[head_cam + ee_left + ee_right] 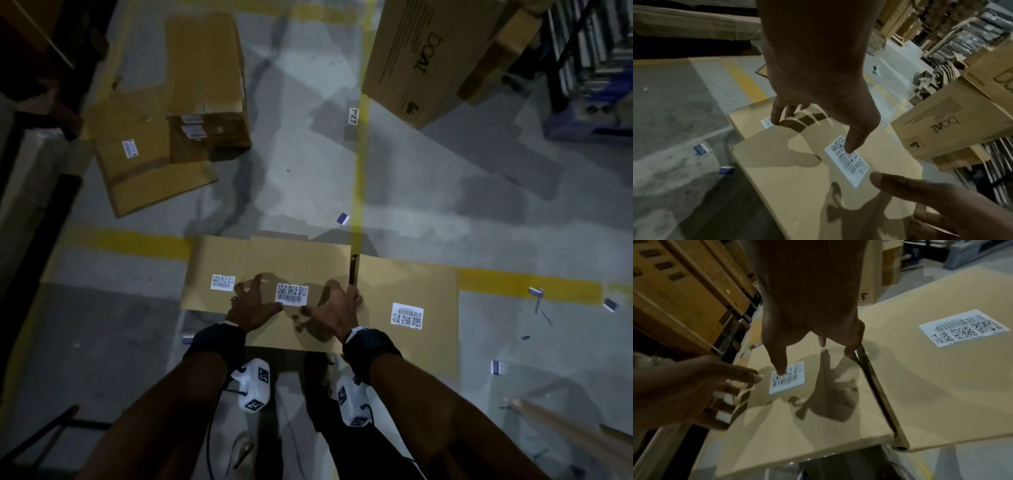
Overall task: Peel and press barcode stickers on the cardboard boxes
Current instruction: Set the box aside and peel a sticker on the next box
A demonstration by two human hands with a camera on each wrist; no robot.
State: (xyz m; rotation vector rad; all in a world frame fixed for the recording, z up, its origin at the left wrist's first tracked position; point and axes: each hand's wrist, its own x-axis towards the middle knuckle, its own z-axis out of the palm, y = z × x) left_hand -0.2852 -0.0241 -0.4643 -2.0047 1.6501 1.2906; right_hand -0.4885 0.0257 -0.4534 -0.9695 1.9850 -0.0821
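Three flattened cardboard boxes lie side by side on the floor. The middle box [267, 329] [797, 186] [807, 426] carries a white barcode sticker [292, 294] [851, 164] [791, 382]. My left hand [255, 301] [818, 97] is spread over the box left of the sticker, its thumb on the sticker's edge. My right hand [337, 308] [809, 313] is spread to the sticker's right, thumb at the sticker, outer fingers touching the box's right edge. The left box [205, 260] and right box [411, 284] each bear a sticker [222, 282] [407, 316].
Opened cartons [164, 137] lie at the far left, and a large "boat" carton [428, 51] stands at the far right beside a rack [589, 51]. Blue-and-white paper scraps [342, 218] [609, 304] litter the grey floor. Yellow floor lines [130, 240] run under the boxes.
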